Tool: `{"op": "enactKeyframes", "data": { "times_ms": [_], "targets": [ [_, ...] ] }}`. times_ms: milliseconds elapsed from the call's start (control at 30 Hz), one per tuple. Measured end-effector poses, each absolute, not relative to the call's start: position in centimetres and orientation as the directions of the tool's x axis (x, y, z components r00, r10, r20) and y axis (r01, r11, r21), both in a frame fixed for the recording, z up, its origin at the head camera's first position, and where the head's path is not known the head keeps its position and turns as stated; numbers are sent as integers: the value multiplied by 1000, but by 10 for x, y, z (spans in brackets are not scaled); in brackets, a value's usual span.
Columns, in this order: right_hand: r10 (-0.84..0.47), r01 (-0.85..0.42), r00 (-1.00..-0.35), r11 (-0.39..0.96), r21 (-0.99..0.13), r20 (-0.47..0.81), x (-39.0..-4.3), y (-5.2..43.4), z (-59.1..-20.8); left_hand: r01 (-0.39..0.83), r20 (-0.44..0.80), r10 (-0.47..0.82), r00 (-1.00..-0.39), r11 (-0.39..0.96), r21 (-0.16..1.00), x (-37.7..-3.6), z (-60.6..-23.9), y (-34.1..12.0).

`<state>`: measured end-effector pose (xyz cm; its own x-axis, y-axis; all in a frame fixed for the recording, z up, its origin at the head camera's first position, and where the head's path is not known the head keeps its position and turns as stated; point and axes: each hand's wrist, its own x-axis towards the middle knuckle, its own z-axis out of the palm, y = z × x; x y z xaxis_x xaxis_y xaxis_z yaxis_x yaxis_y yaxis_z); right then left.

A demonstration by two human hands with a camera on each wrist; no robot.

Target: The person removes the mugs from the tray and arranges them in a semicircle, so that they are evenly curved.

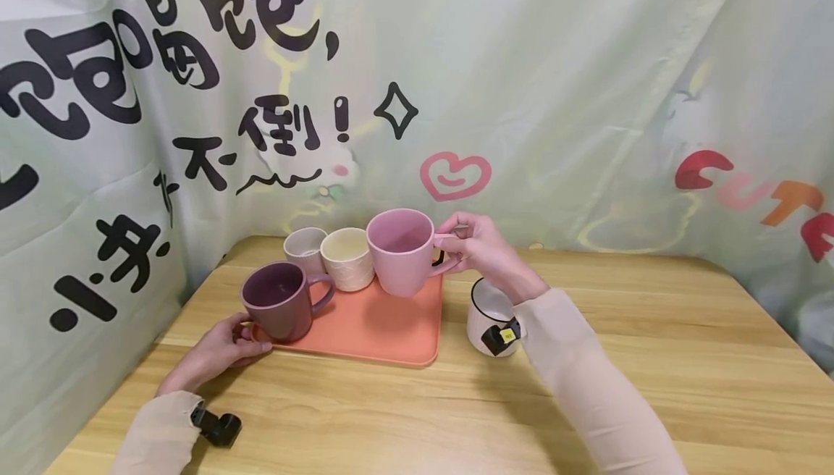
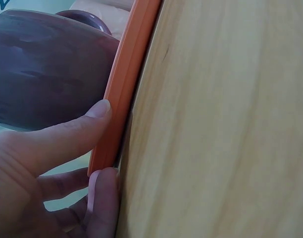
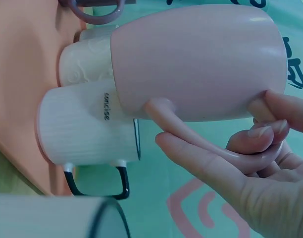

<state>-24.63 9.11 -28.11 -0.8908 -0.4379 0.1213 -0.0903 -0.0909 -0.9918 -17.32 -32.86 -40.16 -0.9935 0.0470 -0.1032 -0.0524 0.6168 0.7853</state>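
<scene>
My right hand (image 1: 481, 247) holds a pink mug (image 1: 399, 261) by its handle, raised above the back right of an orange tray (image 1: 391, 334). In the right wrist view, fingers loop through the handle of the pink mug. My left hand (image 1: 224, 343) pinches the tray's front left corner, thumb on the rim (image 2: 124, 79). Right beside that thumb stands a dark purple mug (image 1: 280, 308) on the tray. Behind the pink mug, a white mug (image 3: 87, 126) marked "concise" stands on the tray; the head view shows little more than its black handle.
A cream cup (image 1: 348, 265) and a pale grey cup (image 1: 306, 247) stand along the tray's back. Right of the tray, a white black-rimmed mug (image 1: 485, 319) stands on the wooden table (image 1: 404, 417), partly behind the right wrist camera. A printed curtain (image 1: 554, 98) hangs behind.
</scene>
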Motion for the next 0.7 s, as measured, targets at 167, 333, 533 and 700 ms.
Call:
{"op": "enactKeyframes", "data": {
  "times_ms": [167,333,533,700],
  "targets": [
    [-423,-116,-897,-54,-992,128,-248,102,-279,-44,-94,51,-994,609,792,-173,-404,-328],
    [-399,-135,-908,-20,-991,132,-249,114,-278,-41,-91,48,-995,623,781,-174,-404,-329],
    [-377,-139,-917,-12,-990,133,-251,128,-278,-50,-99,46,-994,606,793,-173,-404,-328],
    [-362,-144,-922,0,-990,134,-252,140,-279,-52,-98,45,-994,601,798,-172,-403,-328]
  ]
}}
